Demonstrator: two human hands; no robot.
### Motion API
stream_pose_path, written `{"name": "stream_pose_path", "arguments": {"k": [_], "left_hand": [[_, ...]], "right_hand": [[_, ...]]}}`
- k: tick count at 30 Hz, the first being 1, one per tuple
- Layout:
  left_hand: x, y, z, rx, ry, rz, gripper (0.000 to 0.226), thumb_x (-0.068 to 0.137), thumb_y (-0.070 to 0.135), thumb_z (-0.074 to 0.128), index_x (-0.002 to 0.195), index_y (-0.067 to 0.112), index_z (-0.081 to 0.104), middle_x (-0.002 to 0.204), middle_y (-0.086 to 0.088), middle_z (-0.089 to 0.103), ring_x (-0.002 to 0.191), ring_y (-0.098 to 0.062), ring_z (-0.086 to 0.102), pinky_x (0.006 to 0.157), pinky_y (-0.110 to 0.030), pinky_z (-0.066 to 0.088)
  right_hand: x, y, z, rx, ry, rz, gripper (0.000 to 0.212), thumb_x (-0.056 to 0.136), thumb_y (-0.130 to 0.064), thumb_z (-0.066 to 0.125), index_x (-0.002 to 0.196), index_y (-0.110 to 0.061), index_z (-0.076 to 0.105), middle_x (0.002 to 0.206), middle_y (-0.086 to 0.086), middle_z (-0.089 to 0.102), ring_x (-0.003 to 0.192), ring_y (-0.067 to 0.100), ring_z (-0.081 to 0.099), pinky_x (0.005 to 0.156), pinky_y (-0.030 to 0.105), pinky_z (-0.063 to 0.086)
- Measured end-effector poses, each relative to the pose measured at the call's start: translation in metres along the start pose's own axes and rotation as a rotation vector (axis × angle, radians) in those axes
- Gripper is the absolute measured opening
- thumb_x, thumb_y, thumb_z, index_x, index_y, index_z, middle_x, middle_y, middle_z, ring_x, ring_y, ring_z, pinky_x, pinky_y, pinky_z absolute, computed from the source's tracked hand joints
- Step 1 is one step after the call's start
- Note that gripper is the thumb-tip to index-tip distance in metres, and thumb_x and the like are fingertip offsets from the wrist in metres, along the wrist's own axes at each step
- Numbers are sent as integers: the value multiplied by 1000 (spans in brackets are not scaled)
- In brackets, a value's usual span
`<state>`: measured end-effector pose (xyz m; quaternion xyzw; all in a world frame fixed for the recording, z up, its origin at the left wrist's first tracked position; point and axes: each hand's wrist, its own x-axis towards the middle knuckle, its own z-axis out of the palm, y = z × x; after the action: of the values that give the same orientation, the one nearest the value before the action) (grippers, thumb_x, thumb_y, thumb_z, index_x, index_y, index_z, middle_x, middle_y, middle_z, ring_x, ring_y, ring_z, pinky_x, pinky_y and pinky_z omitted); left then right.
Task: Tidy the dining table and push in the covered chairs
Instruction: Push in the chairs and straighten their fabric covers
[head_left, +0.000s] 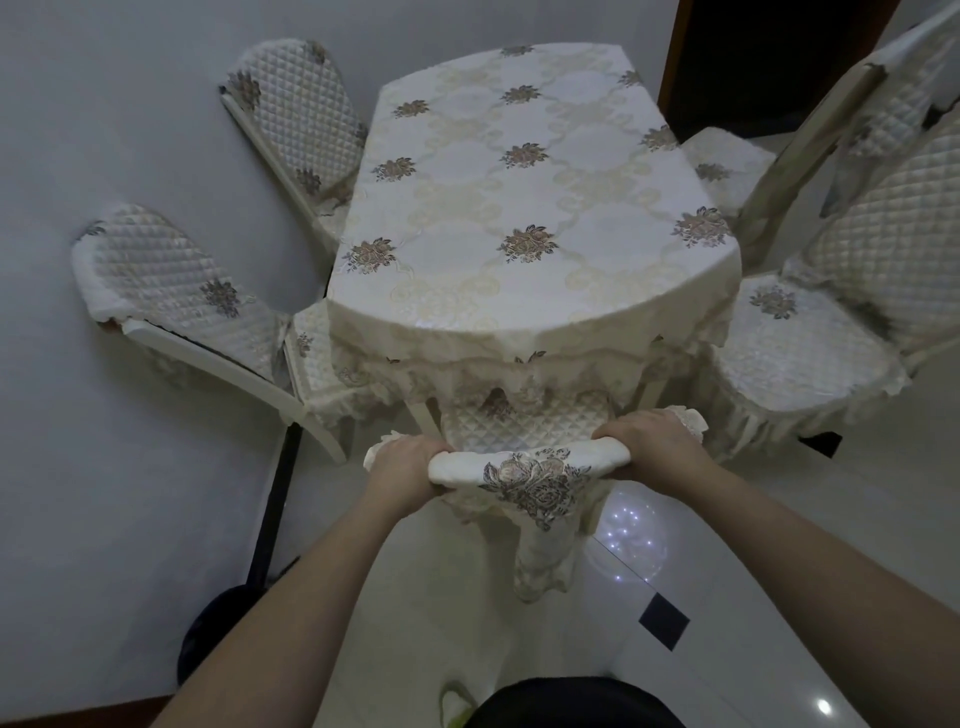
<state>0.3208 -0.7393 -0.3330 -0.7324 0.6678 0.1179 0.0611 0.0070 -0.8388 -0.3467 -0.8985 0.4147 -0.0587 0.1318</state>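
Two bare forearms reach forward from the bottom of the view, and both hands clasp the padded top rail of the near chair (524, 470). Left hand (402, 465) curls round the rail's left end; right hand (652, 447) wraps its right end, fingers tucked under the fabric. This chair wears a cream cover with a large grey-brown embroidered flower draped over the backrest and a lace-trimmed flap hanging down behind it. Its quilted seat (519, 423) sits partly under the front edge of the bench (519, 208), which is spread with a cream tablecloth patterned in scrollwork and repeating brown flower sprigs, its scalloped lace hem falling over the edge. Four more chairs in matching quilted covers stand around: two on the left (171, 280) (296, 114), tucked close to the bench, and two on the right (810, 332) (727, 166), the nearer one drawn out with its seat fully exposed. Pale glossy floor tiles (753, 545) reflect a cluster of lights beside the near chair.
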Motion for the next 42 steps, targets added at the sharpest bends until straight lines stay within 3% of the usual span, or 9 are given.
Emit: {"name": "stream_pose_path", "arguments": {"k": [4, 11, 16, 24, 26, 29, 35, 38, 42], "left_hand": [[1, 0, 4, -95, -10, -22, 18, 72, 35, 73, 90, 32, 71, 86, 10, 69, 83, -13, 64, 69, -30, 46], [-5, 4, 0, -110, -31, -41, 17, 72, 33, 74, 89, 31, 70, 87, 7, 70, 82, -14, 64, 69, -29, 47], [-9, 6, -3, -69, -54, -41, 20, 75, 34, 72, 95, 31, 69, 91, 7, 70, 86, -15, 64, 66, -28, 45], [-10, 8, -1, -43, 4, -58, 29, 74, 38, 74, 101, 33, 68, 99, 8, 69, 94, -14, 63, 67, -27, 36], [-11, 3, 8, -79, 80, -44, 37, 67, 40, 79, 101, 32, 67, 107, 7, 66, 107, -18, 58, 83, -32, 41], [-17, -1, 19, -55, 169, -98, 57, 62, 47, 81, 112, 28, 62, 127, 3, 55, 131, -24, 40, 110, -44, 24], [-34, 8, 27, -164, 315, -164, 57, 61, 38, 79, 107, 14, 58, 105, -5, 64, 101, -28, 60, 87, -41, 45], [-49, 11, 39, -158, 353, -132, 60, 72, 32, 72, 122, 6, 51, 126, -13, 56, 123, -36, 48, 102, -47, 38], [-63, 9, 41, -161, 193, -129, 83, 83, 38, 61, 150, 10, 19, 158, -10, 19, 146, -29, 11, 118, -45, 15]], "right_hand": [[-1, 0, -4, 3, -35, 29, 32, 64, -42, 79, 94, -33, 70, 84, -6, 71, 79, 20, 65, 71, 33, 44], [-2, -7, -10, -46, -85, 51, 30, 71, -46, 73, 99, -37, 67, 92, -6, 71, 89, 18, 63, 69, 29, 32], [-3, -10, -13, -39, -135, 78, 31, 73, -45, 71, 102, -34, 67, 97, -6, 70, 92, 19, 63, 79, 33, 45], [-3, -8, -12, -25, -112, 71, 32, 72, -47, 72, 101, -35, 66, 99, -7, 70, 94, 19, 62, 78, 32, 44], [-3, -7, -12, -32, -103, 63, 34, 72, -49, 72, 102, -34, 65, 100, -6, 68, 95, 19, 61, 78, 32, 43], [-4, -6, -11, -28, -96, 59, 40, 71, -51, 73, 105, -33, 65, 102, -4, 64, 97, 21, 58, 79, 32, 39], [-11, -7, -5, 10, -3, 110, 73, 61, -53, 79, 125, -30, 55, 120, -1, 59, 112, 25, 52, 95, 40, 32], [-16, -10, -3, 4, 58, 121, 84, 58, -54, 81, 131, -27, 49, 123, 2, 58, 114, 28, 51, 96, 43, 33], [-18, -11, -2, -24, 61, 165, 82, 58, -56, 80, 128, -26, 51, 121, 1, 59, 111, 27, 51, 95, 43, 33]]}}
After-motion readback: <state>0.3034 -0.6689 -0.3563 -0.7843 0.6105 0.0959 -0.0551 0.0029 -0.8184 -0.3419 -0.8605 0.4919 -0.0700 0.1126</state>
